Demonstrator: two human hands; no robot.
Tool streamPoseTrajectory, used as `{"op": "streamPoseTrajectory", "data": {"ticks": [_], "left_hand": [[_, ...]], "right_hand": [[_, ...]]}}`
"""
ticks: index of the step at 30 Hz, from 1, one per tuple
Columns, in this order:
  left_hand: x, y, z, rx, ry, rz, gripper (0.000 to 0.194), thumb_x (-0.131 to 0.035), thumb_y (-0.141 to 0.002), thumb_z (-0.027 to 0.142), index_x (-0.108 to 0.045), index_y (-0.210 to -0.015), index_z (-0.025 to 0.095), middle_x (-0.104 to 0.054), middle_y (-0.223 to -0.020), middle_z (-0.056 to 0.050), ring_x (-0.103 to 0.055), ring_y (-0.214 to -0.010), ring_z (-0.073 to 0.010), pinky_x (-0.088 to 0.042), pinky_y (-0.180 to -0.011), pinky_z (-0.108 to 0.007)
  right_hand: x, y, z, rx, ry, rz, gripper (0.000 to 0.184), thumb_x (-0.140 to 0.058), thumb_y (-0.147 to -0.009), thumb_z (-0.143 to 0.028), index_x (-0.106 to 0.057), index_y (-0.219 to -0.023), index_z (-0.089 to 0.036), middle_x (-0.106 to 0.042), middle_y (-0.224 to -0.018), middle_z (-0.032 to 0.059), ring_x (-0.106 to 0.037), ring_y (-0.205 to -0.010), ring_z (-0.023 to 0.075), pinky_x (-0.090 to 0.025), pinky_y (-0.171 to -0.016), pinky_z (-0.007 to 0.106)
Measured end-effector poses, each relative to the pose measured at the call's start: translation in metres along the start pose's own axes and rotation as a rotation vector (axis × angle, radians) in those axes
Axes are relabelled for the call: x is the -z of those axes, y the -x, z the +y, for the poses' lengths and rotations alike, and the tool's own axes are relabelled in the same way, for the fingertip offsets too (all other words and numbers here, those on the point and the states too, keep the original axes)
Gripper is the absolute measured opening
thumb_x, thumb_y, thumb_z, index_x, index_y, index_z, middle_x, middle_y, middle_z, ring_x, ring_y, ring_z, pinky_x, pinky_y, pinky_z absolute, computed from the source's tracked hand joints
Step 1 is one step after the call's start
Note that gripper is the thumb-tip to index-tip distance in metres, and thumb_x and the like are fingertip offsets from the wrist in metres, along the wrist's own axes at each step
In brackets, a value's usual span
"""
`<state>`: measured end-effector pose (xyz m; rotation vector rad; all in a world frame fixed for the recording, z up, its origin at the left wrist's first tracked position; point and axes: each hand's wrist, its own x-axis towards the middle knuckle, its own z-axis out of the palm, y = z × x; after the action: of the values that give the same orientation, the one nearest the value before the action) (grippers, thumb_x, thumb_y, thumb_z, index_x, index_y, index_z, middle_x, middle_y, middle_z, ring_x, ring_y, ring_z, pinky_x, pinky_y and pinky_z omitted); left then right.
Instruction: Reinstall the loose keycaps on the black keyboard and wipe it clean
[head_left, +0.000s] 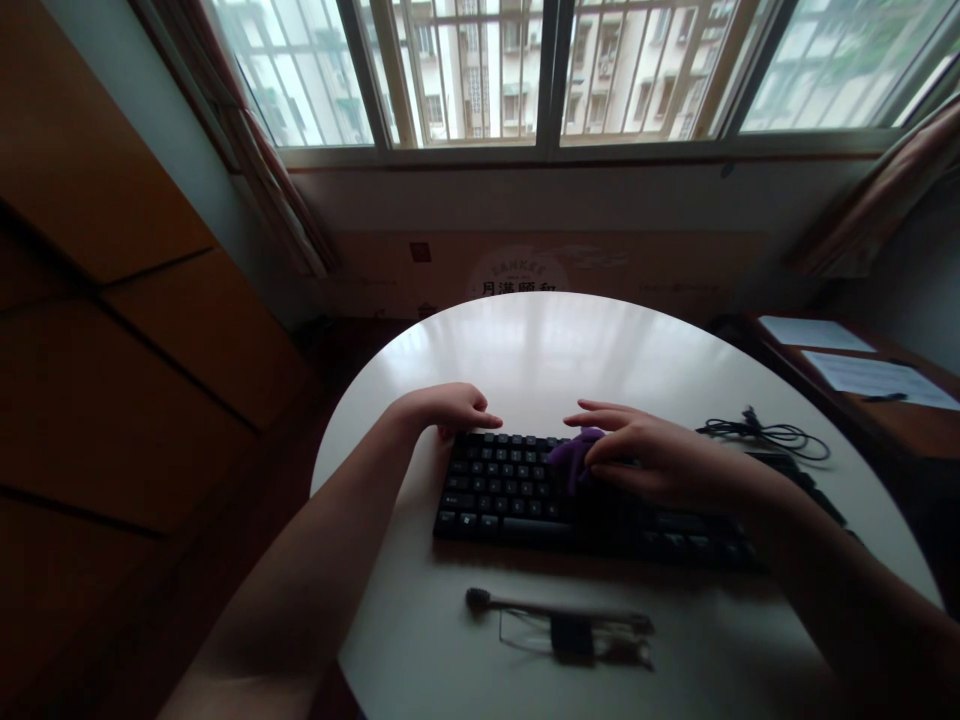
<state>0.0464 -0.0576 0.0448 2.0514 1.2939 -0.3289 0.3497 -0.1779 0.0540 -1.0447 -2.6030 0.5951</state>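
Observation:
A black keyboard (495,490) lies flat on a round white table (375,620). My left hand (454,405) is at its far left corner, fingers curled down against the far edge and one digit stretched along it. Pinched in my right hand (630,445) is a purple cloth (576,458), pressed onto the keys near the middle; some of its fingers are stretched out beyond the cloth. My right hand and forearm hide much of the keyboard's right part. On the near side lie a brush (525,605) with dark bristles and a dark keycap-puller-like tool with thin wire loops (572,637), both blurred.
A coiled black cable (772,435) rests on the table's right side, beside dark items (802,480) partly behind my right arm. Farther right is a brown desk (795,355) with papers (877,378) and pens. A wooden cabinet (150,350) stands left; a barred window (480,75) is ahead.

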Motion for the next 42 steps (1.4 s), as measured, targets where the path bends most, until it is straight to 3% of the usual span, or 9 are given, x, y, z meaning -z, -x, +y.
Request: {"op": "streamPoseTrajectory", "data": {"ticks": [5,11,17,21,26,32,42], "left_hand": [[0.000,0.000,0.000,-0.002,0.007,-0.009,0.047,-0.060,-0.081,0.064,-0.052,-0.071,0.019,-0.057,-0.060,-0.002,-0.058,-0.049,-0.0176,-0.048,-0.046,-0.028],[0.001,0.000,0.000,-0.004,-0.003,-0.016,0.048,-0.062,-0.079,0.066,-0.054,-0.073,0.019,-0.059,-0.062,-0.003,-0.060,-0.052,-0.0189,-0.049,-0.049,-0.029],[0.002,0.002,0.001,-0.033,-0.020,-0.031,0.048,-0.060,-0.080,0.066,-0.054,-0.074,0.019,-0.059,-0.061,-0.003,-0.061,-0.053,-0.0195,-0.048,-0.048,-0.029],[0.002,0.003,0.002,-0.031,-0.010,-0.034,0.046,-0.061,-0.080,0.064,-0.053,-0.073,0.019,-0.056,-0.059,-0.002,-0.059,-0.051,-0.0181,-0.047,-0.046,-0.027],[0.002,0.004,0.002,-0.023,0.012,-0.034,0.046,-0.063,-0.078,0.064,-0.052,-0.072,0.019,-0.056,-0.061,-0.002,-0.058,-0.052,-0.0167,-0.047,-0.046,-0.026],[0.002,0.004,0.000,-0.043,0.028,-0.036,0.049,-0.064,-0.076,0.067,-0.052,-0.073,0.019,-0.056,-0.063,-0.001,-0.057,-0.053,-0.0168,-0.047,-0.046,-0.027],[0.003,0.001,-0.003,-0.050,0.021,-0.045,0.051,-0.063,-0.077,0.069,-0.053,-0.074,0.019,-0.057,-0.064,-0.002,-0.058,-0.054,-0.0169,-0.048,-0.047,-0.027]], "right_hand": [[0.000,0.000,-0.003,0.046,-0.069,-0.098,0.012,-0.068,-0.088,-0.029,-0.079,-0.091,-0.026,-0.059,-0.144,0.0049,-0.044,-0.142,0.0327,-0.042,-0.114,0.049],[0.000,0.001,-0.012,0.038,-0.080,-0.170,0.013,-0.076,-0.081,-0.031,-0.080,-0.092,-0.026,-0.056,-0.148,0.0036,-0.041,-0.144,0.0353,-0.036,-0.118,0.050],[0.004,0.001,-0.015,0.006,-0.054,-0.242,0.017,-0.067,-0.090,-0.035,-0.081,-0.091,-0.026,-0.052,-0.152,0.0027,-0.036,-0.147,0.0349,-0.033,-0.119,0.051],[0.002,0.000,-0.013,0.003,-0.064,-0.239,0.023,-0.062,-0.093,-0.034,-0.081,-0.084,-0.025,-0.051,-0.153,0.0012,-0.034,-0.148,0.0339,-0.032,-0.120,0.051],[-0.001,0.000,-0.010,0.049,-0.065,-0.240,0.016,-0.066,-0.090,-0.030,-0.081,-0.091,-0.026,-0.048,-0.155,0.0021,-0.034,-0.148,0.0336,-0.030,-0.121,0.052],[-0.002,-0.002,-0.010,0.070,-0.081,-0.127,0.015,-0.070,-0.081,-0.016,-0.077,-0.092,-0.025,-0.054,-0.149,0.0043,-0.040,-0.144,0.0334,-0.039,-0.115,0.048],[-0.017,-0.006,-0.010,0.059,0.017,-0.092,0.004,-0.076,-0.081,-0.023,-0.073,-0.082,-0.022,-0.054,-0.148,0.0069,-0.042,-0.142,0.0367,-0.037,-0.114,0.054]]}}
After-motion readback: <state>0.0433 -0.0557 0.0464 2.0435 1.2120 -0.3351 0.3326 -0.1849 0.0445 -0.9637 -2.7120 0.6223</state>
